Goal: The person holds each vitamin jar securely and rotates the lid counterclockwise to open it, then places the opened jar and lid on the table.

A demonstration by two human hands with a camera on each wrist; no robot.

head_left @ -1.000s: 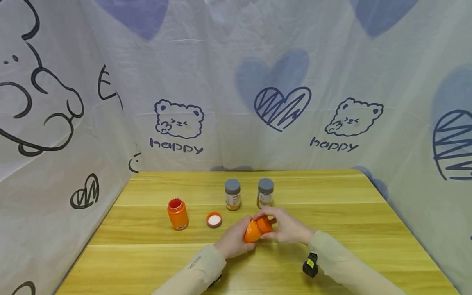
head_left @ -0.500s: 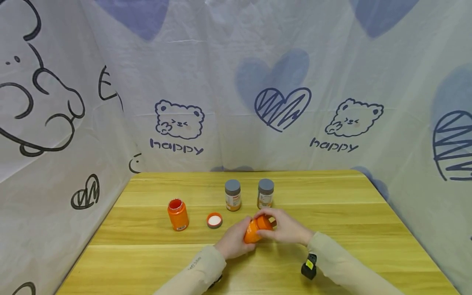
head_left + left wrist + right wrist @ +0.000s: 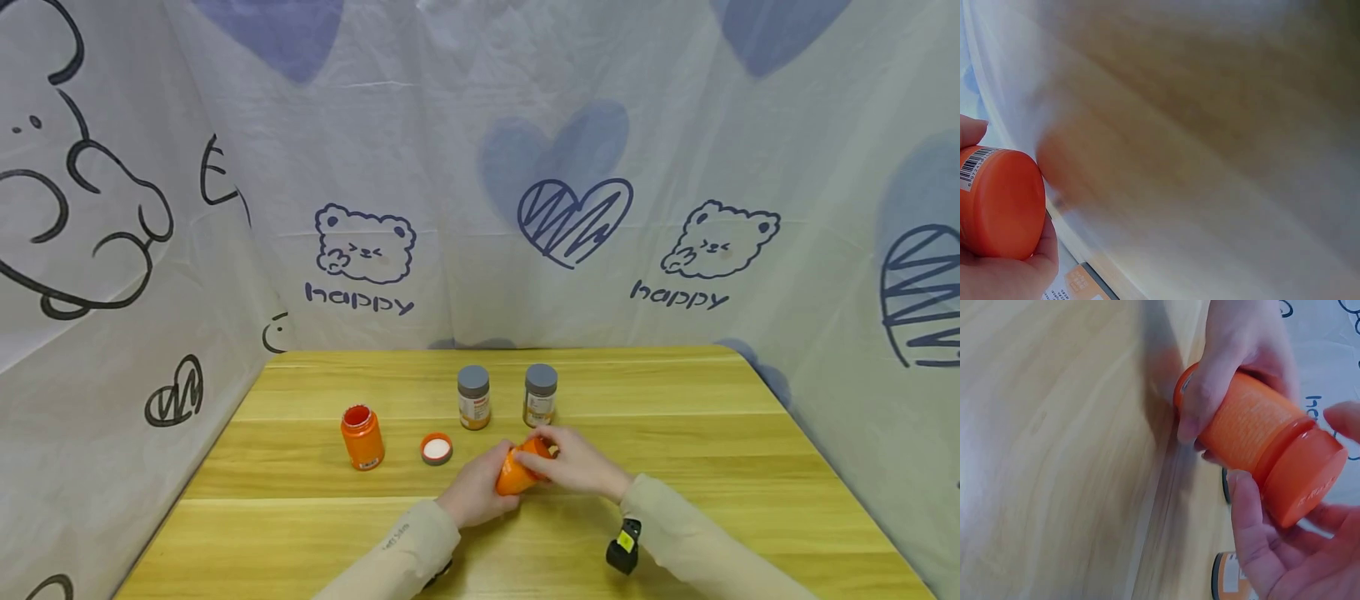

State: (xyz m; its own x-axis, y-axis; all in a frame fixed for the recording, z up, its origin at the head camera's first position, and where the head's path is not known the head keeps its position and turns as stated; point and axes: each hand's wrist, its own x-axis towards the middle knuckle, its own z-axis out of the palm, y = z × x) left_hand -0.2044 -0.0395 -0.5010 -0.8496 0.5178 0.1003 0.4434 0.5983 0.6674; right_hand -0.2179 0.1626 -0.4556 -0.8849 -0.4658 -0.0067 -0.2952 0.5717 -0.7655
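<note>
An orange plastic bottle point(image 3: 512, 477) is tilted toward the right above the table, with its orange screw cap point(image 3: 1307, 478) on. My left hand point(image 3: 478, 490) grips the bottle's body, thumb across its side in the right wrist view. The left wrist view shows the bottle's round base point(image 3: 1013, 206) and a barcode. Around the cap my right hand point(image 3: 576, 463) curls its fingers; its thumb lies at the bottle's neck, and one fingertip point(image 3: 1344, 419) stands a little off the cap.
Left on the wooden table point(image 3: 675, 392), an uncapped orange bottle point(image 3: 363, 442) stands upright. Beside it a grey-and-orange lid point(image 3: 436, 449) lies with its white inside up. Behind my hands stand a grey-lidded bottle point(image 3: 473, 400) and another grey-lidded bottle point(image 3: 540, 398).
My right hand has turned about the cap, its thumb moving left over the bottle's neck. The left hand and the bottle stay in place.
</note>
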